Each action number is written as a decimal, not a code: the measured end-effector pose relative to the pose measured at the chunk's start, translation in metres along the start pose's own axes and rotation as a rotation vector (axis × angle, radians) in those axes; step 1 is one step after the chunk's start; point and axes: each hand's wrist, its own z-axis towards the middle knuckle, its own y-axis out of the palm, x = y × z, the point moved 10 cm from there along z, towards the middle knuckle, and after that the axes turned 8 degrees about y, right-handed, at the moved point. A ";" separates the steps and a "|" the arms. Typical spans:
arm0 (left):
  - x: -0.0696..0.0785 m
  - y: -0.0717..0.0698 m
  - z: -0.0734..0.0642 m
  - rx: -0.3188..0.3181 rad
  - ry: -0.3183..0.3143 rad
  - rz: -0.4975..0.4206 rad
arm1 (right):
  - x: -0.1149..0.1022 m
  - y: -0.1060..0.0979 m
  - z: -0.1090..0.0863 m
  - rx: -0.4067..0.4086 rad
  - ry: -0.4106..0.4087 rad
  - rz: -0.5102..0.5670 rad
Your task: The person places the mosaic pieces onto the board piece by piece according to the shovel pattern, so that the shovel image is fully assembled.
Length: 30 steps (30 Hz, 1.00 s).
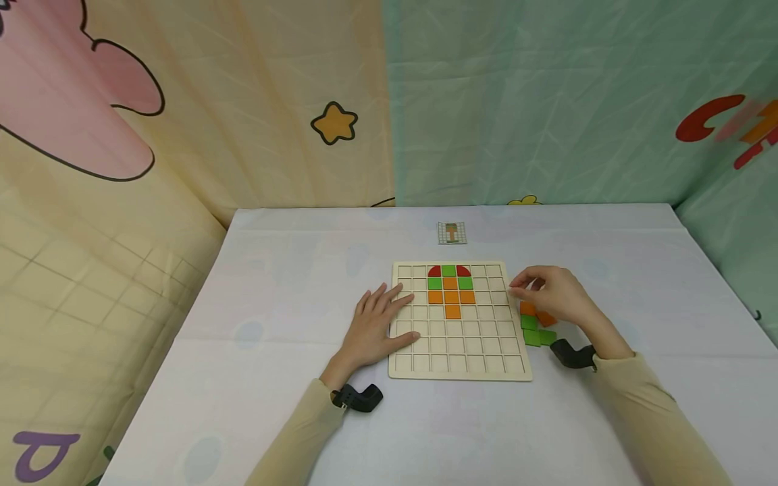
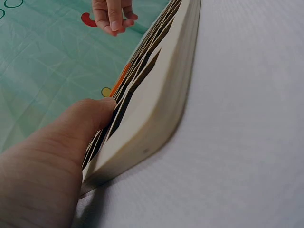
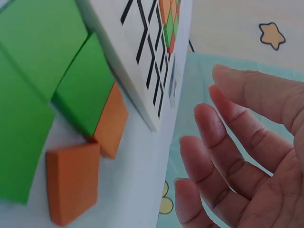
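A wooden grid board (image 1: 460, 346) lies flat on the table, with red, green and orange tiles (image 1: 450, 296) set in its upper middle cells. My left hand (image 1: 379, 327) rests on the board's left edge, fingers spread; in the left wrist view its thumb (image 2: 90, 114) lies on the grid side. Off the board's right edge hovers my right hand (image 1: 550, 291), its fingers loosely bent. In the right wrist view nothing shows between the thumb and fingertips. Below that hand lie loose green tiles (image 1: 531, 337) and orange tiles (image 3: 73, 183) on the tabletop.
Behind the board lies a small pattern card (image 1: 452, 233) with a grid and a coloured figure. A white cloth covers the table (image 1: 292, 270). Printed curtains (image 1: 547, 101) hang at the back and sides. Each wrist carries a black camera mount (image 1: 363, 398).
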 end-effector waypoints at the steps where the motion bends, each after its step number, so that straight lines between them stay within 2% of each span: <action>1: 0.000 0.000 0.000 0.004 0.002 -0.001 | 0.002 -0.002 -0.001 0.003 0.008 0.001; 6: 0.001 -0.002 0.000 0.025 0.016 -0.005 | 0.012 -0.007 -0.003 0.001 0.045 -0.010; 16: 0.002 -0.002 0.000 0.016 0.013 -0.017 | 0.027 0.001 -0.007 -0.097 0.100 -0.030; 23: 0.002 -0.001 0.001 0.012 0.005 -0.012 | 0.030 0.010 -0.008 -0.123 0.033 -0.061; 30: 0.001 0.000 0.001 0.017 0.009 -0.006 | 0.029 0.011 -0.008 -0.116 -0.002 -0.046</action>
